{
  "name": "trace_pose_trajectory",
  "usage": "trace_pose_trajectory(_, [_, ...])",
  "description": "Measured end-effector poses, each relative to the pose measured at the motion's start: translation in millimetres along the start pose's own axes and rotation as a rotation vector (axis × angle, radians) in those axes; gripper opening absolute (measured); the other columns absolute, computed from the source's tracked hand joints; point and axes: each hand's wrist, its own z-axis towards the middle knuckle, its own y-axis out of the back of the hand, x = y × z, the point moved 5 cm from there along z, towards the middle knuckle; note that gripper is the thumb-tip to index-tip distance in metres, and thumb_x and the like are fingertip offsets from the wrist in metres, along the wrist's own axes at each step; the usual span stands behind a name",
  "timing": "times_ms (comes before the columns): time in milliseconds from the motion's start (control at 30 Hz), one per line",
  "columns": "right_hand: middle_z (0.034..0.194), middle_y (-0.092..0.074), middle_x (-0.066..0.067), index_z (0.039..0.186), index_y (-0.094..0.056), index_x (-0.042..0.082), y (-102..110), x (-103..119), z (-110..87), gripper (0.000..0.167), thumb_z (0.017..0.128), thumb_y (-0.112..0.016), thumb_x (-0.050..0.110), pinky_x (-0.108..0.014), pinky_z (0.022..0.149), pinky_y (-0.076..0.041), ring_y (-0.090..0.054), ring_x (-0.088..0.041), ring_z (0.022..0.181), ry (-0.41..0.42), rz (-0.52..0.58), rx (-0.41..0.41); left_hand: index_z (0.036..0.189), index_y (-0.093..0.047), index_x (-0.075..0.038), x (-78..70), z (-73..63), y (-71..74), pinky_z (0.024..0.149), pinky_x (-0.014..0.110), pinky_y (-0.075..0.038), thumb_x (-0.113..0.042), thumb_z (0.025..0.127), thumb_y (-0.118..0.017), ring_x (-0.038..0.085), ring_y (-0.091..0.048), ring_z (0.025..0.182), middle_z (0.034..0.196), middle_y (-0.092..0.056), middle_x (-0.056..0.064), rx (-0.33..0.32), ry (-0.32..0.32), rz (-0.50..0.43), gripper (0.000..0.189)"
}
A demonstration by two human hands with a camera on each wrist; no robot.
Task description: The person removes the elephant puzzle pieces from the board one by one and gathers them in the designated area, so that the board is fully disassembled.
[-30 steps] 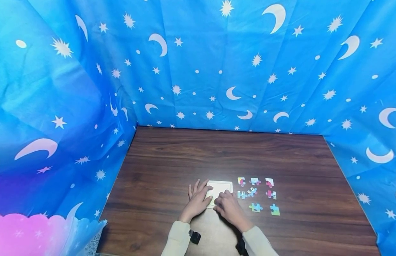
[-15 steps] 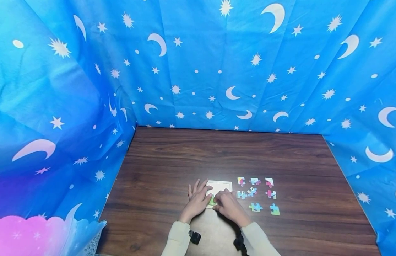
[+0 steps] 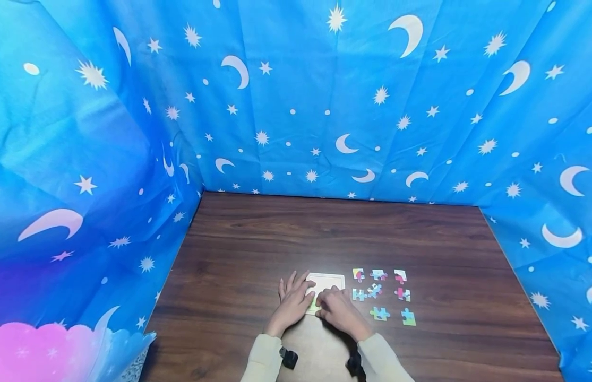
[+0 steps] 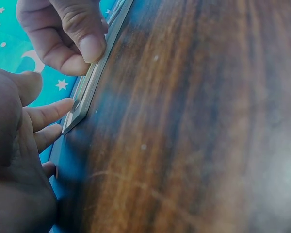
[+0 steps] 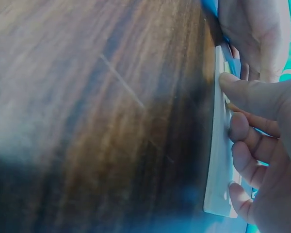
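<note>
A small white puzzle tray (image 3: 330, 275) with a raised rim lies on the dark wooden table. My left hand (image 3: 292, 309) rests at its left side with fingers spread, and in the left wrist view its fingertips touch the tray's corner. Over the near part of the tray, my right hand (image 3: 344, 313) has curled fingers, with thumb and fingertips at a green puzzle piece (image 3: 312, 305) in the near-left corner. The hands hide much of that piece. In the right wrist view the thumb (image 5: 247, 94) lies along the tray's near rim (image 5: 212, 170).
To the right of the tray lie several loose jigsaw pieces, among them a pink-and-white piece (image 3: 400, 276) and a blue-green piece (image 3: 408, 317). One tilted piece (image 3: 374, 291) touches or overlaps its neighbour. Blue star-and-moon cloth (image 3: 296, 95) hangs around the wooden table (image 3: 257, 233).
My right fingers have shifted slightly over the tray's near side, where more of the green piece came into sight. The left hand stays in place; the whole view has tilted a little.
</note>
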Motion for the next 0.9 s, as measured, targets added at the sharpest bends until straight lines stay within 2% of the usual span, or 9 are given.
trace_pose_trajectory(167, [0.073, -0.054, 0.012, 0.08, -0.066, 0.014, 1, 0, 3.9, 0.016, 0.076, -0.082, 0.012, -0.038, 0.074, -0.033, -0.045, -0.011, 0.074, 0.016, -0.016, 0.003, 0.121, -0.064, -0.01, -1.7, -0.6, 0.6, 0.106, 0.076, 0.001, -0.023, 0.106, -0.048, 0.051, -0.022, 0.145, 0.153, -0.045, 0.02, -0.035, -0.032, -0.026, 0.025])
trace_pose_trajectory(367, [0.073, -0.051, 0.012, 0.078, -0.064, 0.015, 12, -5, -1.3, 0.018, 0.077, -0.081, 0.008, -0.037, 0.073, -0.035, -0.045, -0.012, 0.075, 0.021, -0.055, -0.031, 0.124, -0.064, -0.01, -3.8, 0.9, -1.5, 0.11, 0.072, 0.004, -0.028, 0.108, -0.043, 0.046, -0.018, 0.149, 0.156, -0.042, 0.016, 0.007, 0.008, -0.03, 0.032])
trace_pose_trajectory(500, [0.074, -0.05, 0.013, 0.079, -0.064, 0.015, 30, -9, -20.7, 0.02, 0.075, -0.082, 0.006, -0.038, 0.074, -0.035, -0.046, -0.011, 0.076, 0.016, -0.088, -0.056, 0.124, -0.063, -0.01, -3.1, -0.1, -4.5, 0.11, 0.071, 0.005, -0.029, 0.109, -0.041, 0.044, -0.016, 0.15, 0.158, -0.039, 0.016, 0.019, 0.03, -0.034, 0.034])
trace_pose_trajectory(700, [0.077, -0.054, 0.013, 0.078, -0.065, 0.017, 52, -21, -56.7, 0.026, 0.071, -0.088, 0.009, -0.042, 0.075, -0.036, -0.049, -0.012, 0.08, -0.002, -0.135, -0.153, 0.127, -0.063, -0.011, -0.7, 1.4, -3.2, 0.112, 0.068, 0.008, -0.032, 0.109, -0.042, 0.042, -0.014, 0.151, 0.16, -0.037, 0.014, 0.021, 0.038, -0.029, 0.035])
trace_pose_trajectory(900, [0.081, -0.054, 0.013, 0.077, -0.064, 0.019, 50, -37, -83.9, 0.028, 0.07, -0.089, 0.008, -0.036, 0.073, -0.033, -0.05, -0.012, 0.084, -0.087, -0.139, -0.123, 0.127, -0.063, -0.011, 0.5, -2.9, -2.7, 0.111, 0.069, 0.007, -0.029, 0.101, -0.057, 0.043, -0.013, 0.151, 0.16, -0.035, 0.015, 0.029, 0.024, -0.033, 0.033])
